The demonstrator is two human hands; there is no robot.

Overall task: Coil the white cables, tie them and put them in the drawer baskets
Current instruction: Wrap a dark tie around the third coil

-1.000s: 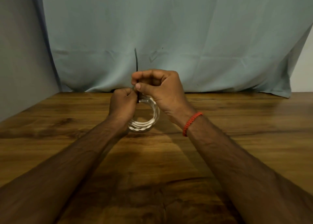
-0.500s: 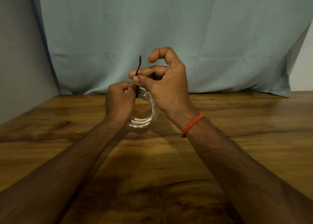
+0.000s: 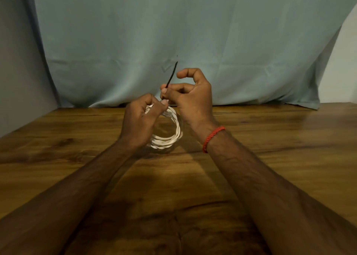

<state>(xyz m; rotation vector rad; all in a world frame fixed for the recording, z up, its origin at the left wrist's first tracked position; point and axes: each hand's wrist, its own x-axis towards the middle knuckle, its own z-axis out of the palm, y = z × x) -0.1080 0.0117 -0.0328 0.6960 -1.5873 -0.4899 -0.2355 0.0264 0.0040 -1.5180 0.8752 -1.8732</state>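
Note:
A coiled white cable [image 3: 174, 133] is held upright just above the wooden table [image 3: 270, 139]. My left hand [image 3: 141, 119] grips the top left of the coil, its fingers closed around the loops. My right hand [image 3: 190, 98] pinches a thin black tie [image 3: 172, 74] between thumb and middle finger at the top of the coil. The tie's free end sticks up and leans to the right. The index finger is raised and curled above the tie. Where the tie meets the cable is hidden behind my fingers. No drawer baskets are in view.
A pale blue cloth [image 3: 193, 42] hangs as a backdrop along the table's far edge. A grey wall [image 3: 17, 81] stands at the left. A red thread band [image 3: 213, 138] circles my right wrist.
The right index finger has lifted off the tie and curled up. The tie's free end has tilted from upright to leaning right. Both hands hold the coil in nearly the same place.

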